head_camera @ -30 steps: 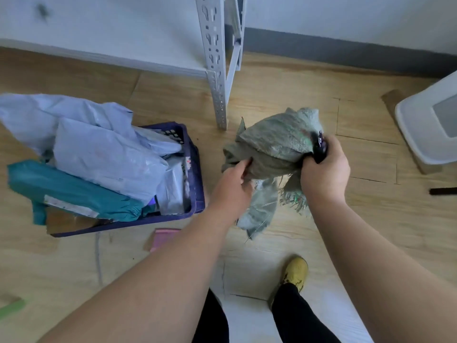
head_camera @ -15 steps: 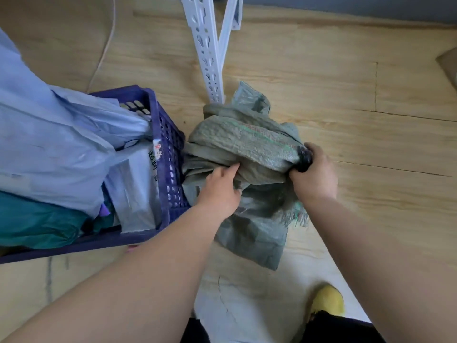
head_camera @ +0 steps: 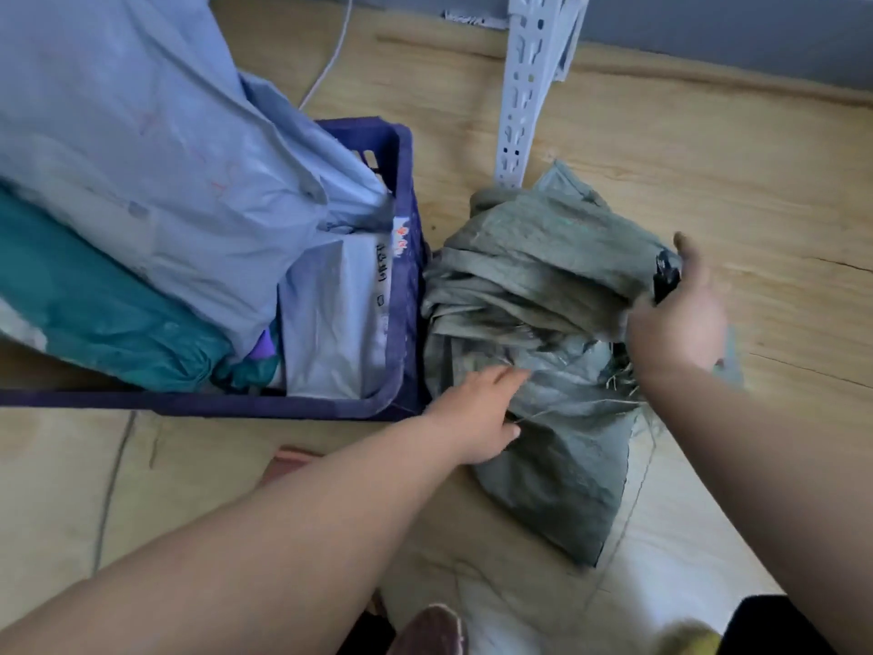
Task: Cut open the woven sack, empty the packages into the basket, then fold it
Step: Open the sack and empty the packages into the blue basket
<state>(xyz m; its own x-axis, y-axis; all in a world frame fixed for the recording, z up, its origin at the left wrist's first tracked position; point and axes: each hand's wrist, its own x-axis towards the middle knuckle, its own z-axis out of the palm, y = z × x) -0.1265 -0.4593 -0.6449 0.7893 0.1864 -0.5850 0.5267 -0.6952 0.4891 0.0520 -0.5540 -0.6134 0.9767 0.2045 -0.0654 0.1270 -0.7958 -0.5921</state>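
Note:
The crumpled grey-green woven sack (head_camera: pixel 543 286) lies bunched on the wooden floor, touching the right wall of the dark blue plastic basket (head_camera: pixel 406 295). Pale blue, white and teal packages (head_camera: pixel 156 191) are heaped in the basket above its rim. My left hand (head_camera: pixel 477 413) rests flat on the sack's lower left part, fingers stretched out, gripping nothing. My right hand (head_camera: pixel 675 323), blurred, is at the sack's right edge. It is closed around a small black tool (head_camera: pixel 666 276), thumb raised. Frayed threads hang from the sack near that wrist.
A white perforated shelf post (head_camera: pixel 519 101) stands on the floor just behind the sack. A white cable (head_camera: pixel 330 59) runs behind the basket. A grey skirting board lines the far wall. My shoes show at the bottom edge, with a pink item (head_camera: pixel 288 458) under my left forearm.
The bunched sack went from held in the air to lying on the floor beside the basket. My left hand has loosened its grip and now lies flat on it. The view has dropped closer.

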